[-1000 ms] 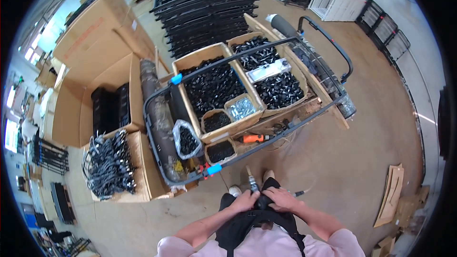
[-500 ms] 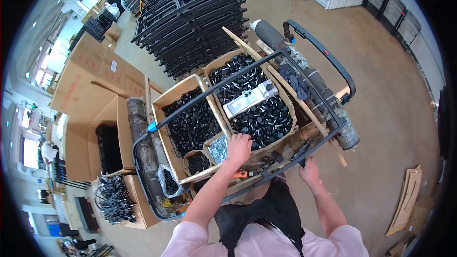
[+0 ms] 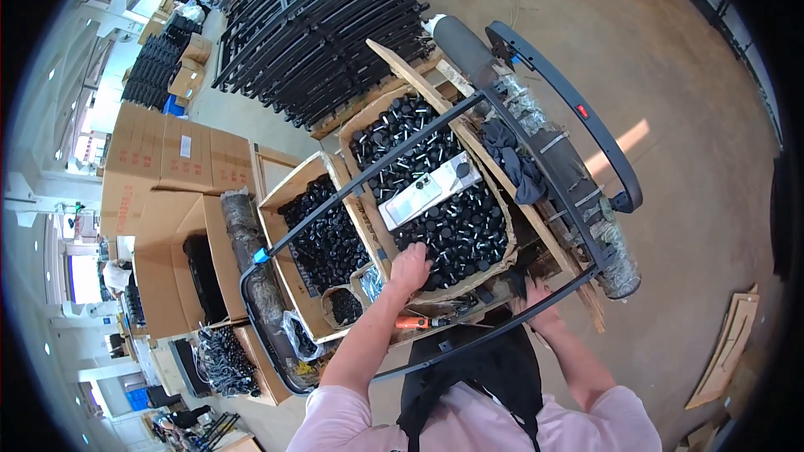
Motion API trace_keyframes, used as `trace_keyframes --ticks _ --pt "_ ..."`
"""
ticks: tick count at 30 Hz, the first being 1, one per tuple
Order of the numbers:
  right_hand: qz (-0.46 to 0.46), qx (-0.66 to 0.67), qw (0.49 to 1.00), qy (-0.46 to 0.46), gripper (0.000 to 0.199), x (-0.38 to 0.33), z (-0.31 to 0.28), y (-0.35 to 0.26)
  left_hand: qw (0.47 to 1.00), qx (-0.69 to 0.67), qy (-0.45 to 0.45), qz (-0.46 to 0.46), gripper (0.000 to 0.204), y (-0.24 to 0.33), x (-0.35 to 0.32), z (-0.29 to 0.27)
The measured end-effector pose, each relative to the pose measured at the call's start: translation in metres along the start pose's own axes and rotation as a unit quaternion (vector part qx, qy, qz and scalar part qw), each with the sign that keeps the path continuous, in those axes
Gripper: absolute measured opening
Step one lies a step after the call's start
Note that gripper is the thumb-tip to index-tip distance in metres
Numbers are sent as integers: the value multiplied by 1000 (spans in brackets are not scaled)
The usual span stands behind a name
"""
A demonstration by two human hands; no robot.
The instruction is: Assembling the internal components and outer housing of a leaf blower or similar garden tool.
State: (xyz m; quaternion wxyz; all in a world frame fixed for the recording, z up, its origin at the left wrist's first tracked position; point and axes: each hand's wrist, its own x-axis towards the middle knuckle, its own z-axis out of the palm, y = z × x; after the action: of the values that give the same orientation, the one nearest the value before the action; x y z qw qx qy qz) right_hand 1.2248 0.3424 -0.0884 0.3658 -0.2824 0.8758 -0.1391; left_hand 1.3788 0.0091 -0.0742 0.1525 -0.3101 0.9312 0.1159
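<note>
My left hand (image 3: 410, 266) reaches into the near left edge of a cardboard box (image 3: 505, 270) of black round-headed bolts (image 3: 456, 243). Its fingers look loosely bent and apart, with their tips partly hidden among the bolts. Close to the near right corner of a black metal frame (image 3: 402, 144), my right hand (image 3: 540, 305) is curled around something dark that I cannot make out. The frame lies across the boxes, has a blue clip (image 3: 262, 255) on its left, and bears a curved black bar (image 3: 578, 109) at the far right. A white box (image 3: 419, 197) rests on the bolts.
Left of the bolts stands a box of small black parts (image 3: 331, 234), with a small carton of dark screws (image 3: 343, 305) in its near corner. An orange-handled tool (image 3: 410, 322) lies near my waist. Wrapped rolls (image 3: 544, 138) flank the boxes; stacked black frames (image 3: 322, 33) stand beyond.
My left hand has moved from beside the small tray of silver screws into the bolt box. My right hand has shifted slightly at the frame's corner. The whole view has turned and come nearer.
</note>
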Motion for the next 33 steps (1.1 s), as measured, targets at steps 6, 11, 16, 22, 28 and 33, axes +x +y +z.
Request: trace_keyframes --ticks 6,11,16,22,28,33 --pt "-145 -32 912 -383 33 -75 -158 -72 918 -367 -116 93 27 22 13 -51" --pt "-294 -75 947 108 17 37 -112 -113 863 -496 -23 96 29 51 92 -104" --pt "-149 -317 932 95 10 133 -28 -126 808 -560 135 126 32 88 191 -145" --pt "-197 -314 918 142 12 125 -31 -108 859 -454 206 117 36 115 269 -179" --pt "-231 -102 963 98 19 102 -61 -110 881 -417 136 176 37 110 298 -163" --pt "-196 84 976 41 30 66 -103 -104 880 -363 192 238 37 126 293 -164"
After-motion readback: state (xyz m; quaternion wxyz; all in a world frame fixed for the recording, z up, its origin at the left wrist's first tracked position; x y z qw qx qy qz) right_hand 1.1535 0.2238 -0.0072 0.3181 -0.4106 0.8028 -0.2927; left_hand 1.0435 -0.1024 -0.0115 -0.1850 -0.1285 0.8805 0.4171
